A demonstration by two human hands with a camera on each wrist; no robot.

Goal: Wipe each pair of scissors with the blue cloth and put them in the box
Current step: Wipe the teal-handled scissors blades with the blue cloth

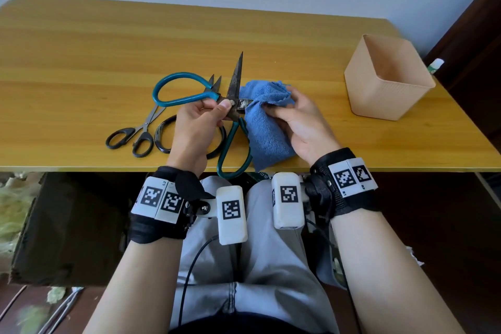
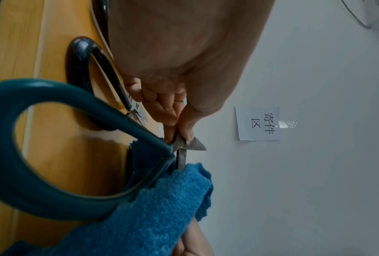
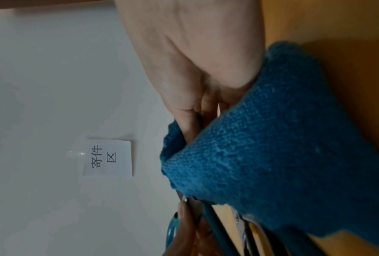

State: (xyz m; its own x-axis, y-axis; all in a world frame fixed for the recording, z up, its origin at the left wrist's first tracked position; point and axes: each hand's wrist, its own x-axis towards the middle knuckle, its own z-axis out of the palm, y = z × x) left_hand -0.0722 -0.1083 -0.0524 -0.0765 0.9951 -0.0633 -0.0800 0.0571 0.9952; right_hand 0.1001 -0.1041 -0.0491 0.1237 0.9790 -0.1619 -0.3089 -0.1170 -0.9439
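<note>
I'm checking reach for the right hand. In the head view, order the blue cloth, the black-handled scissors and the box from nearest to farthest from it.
From the right hand:
1. Blue cloth, held in that hand.
2. Box, to its right, farther back on the table.
3. Black-handled scissors, far left, beyond the left hand.

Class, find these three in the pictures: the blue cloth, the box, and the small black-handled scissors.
Blue cloth [image 1: 267, 130]: head view, on its hanging folded part.
Box [image 1: 379, 97]: head view, on its front wall.
Black-handled scissors [image 1: 120, 138]: head view, on the left handle loop.
</note>
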